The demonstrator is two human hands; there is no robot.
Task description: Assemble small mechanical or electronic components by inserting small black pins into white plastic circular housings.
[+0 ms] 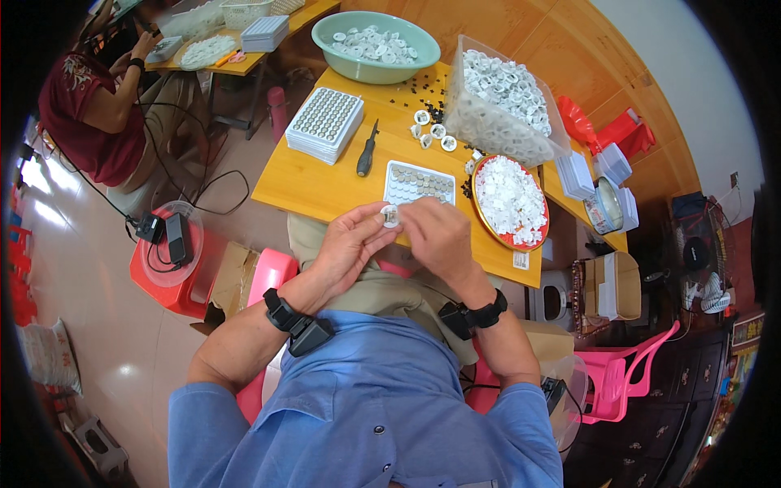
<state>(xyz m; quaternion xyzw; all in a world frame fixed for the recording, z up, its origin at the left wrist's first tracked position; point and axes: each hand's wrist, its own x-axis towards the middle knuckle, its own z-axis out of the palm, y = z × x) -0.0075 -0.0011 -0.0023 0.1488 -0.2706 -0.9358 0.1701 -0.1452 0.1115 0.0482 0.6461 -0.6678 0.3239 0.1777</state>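
Note:
Between the thumb and fingers of my left hand is a small round white plastic part with a metallic bit in its middle. My right hand is closed in a pinch right beside that part; its fingertips are partly hidden, and I cannot make out what they hold. Just beyond my hands lies a white tray with rows of round metallic pieces. A dark-handled screwdriver rests left of it. Several similar round white parts lie farther back, near scattered small black pieces.
A stack of white trays stands at the table's left. Behind are a green basin and a clear bin of white parts. To the right sits a red plate of small white pieces. A person works at another table.

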